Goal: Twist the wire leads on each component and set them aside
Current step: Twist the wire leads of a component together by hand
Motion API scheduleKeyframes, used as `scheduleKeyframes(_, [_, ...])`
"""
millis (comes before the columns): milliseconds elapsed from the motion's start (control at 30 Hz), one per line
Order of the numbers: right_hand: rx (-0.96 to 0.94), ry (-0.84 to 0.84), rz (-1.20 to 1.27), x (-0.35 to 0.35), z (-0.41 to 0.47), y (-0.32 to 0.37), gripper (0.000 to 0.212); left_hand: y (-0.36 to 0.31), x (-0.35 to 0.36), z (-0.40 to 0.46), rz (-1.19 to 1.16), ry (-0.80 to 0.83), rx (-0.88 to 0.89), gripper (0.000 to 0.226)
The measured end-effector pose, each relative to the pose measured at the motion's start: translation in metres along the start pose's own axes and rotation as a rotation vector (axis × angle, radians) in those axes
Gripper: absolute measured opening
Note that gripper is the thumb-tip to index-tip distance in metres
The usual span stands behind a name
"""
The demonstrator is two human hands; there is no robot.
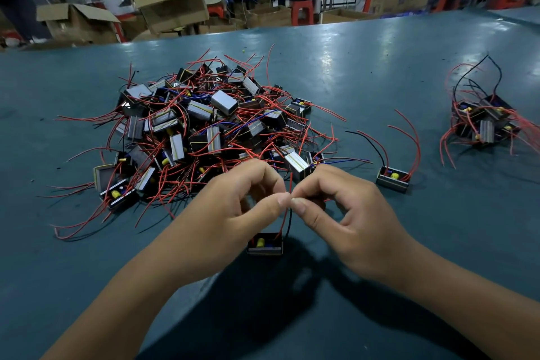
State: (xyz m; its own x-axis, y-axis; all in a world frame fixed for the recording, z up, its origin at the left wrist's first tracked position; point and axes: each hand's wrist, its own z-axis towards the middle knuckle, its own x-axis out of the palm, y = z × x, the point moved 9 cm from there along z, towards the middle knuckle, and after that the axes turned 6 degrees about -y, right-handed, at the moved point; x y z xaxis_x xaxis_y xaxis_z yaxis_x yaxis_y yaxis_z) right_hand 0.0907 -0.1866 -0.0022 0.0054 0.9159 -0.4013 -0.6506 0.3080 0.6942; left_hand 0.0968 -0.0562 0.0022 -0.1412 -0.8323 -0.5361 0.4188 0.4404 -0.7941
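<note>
Both hands pinch the wire leads of one small component above the near table.

We note the left hand (pixel 233 204) and right hand (pixel 336 207) meeting fingertip to fingertip, pinching the red and black wire leads (pixel 287 218) of a small black box-shaped component with a yellow part (pixel 265 244), which sits on the dark teal table (pixel 380 82) just below the hands. A large heap of like components with red leads (pixel 201 128) lies beyond at left; a smaller pile (pixel 485 123) lies far right, one single unit (pixel 392 179) between them.
</note>
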Motion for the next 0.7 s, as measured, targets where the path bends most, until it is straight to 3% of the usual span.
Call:
scheduleKeyframes(100, [0.064,0.021,0.061,0.000,0.001,-0.006,0.007,-0.024,-0.005,-0.001,0.340,-0.065,0.336,0.017])
scheduleKeyframes(200, [0.110,0.059,0.102,0.003,0.000,-0.010,0.008,-0.031,-0.006,-0.004,0.456,-0.092,0.481,0.025])
scheduleKeyframes(433, [0.181,0.085,0.196,0.005,-0.002,-0.016,0.009,-0.036,-0.006,-0.009,0.513,-0.115,0.607,0.013])
scheduleKeyframes(700, [0.220,0.122,0.265,0.010,-0.003,-0.017,0.009,-0.037,-0.007,-0.010,0.554,-0.125,0.638,0.019])
